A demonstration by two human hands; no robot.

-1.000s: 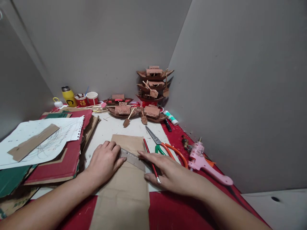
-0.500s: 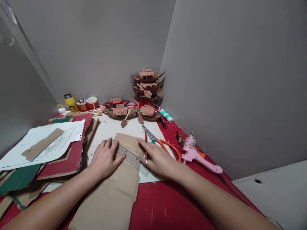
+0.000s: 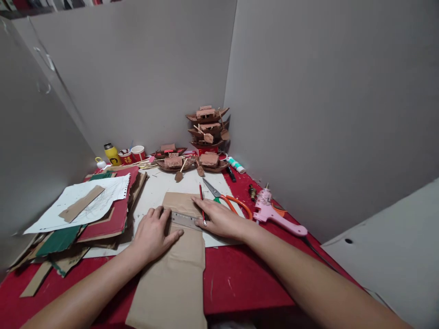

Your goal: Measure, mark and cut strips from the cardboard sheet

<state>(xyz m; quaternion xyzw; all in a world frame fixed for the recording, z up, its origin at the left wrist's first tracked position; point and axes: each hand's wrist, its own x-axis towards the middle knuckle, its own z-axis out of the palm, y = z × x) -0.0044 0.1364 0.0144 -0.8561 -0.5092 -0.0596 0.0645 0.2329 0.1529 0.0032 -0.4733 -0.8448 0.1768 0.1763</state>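
Note:
A clear ruler [image 3: 183, 220] lies crosswise over a long brown cardboard sheet [image 3: 171, 283]. My left hand [image 3: 152, 234] holds the ruler's left end against the cardboard, fingertips at its upper edge and thumb below it. At the other end, my right hand [image 3: 221, 220] rests with its thumb on the ruler. A dark red pencil [image 3: 202, 201] is tucked between that hand's thumb and fingers, tip pointing away from me. Just beyond the right hand lie scissors [image 3: 228, 199] with orange handles, blades parted.
A pink glue gun [image 3: 277, 217] lies on the red table [image 3: 240, 283] at the right. Paper and cardboard scraps [image 3: 103, 224] are piled at the left. Several brown model boats [image 3: 207, 130] stand at the back, near cups [image 3: 138, 153] and a yellow bottle [image 3: 112, 154].
The view has shifted. The cardboard and ruler have turned: the ruler lies closer to level and the cardboard points straighter toward me. Both hands stay on the ruler.

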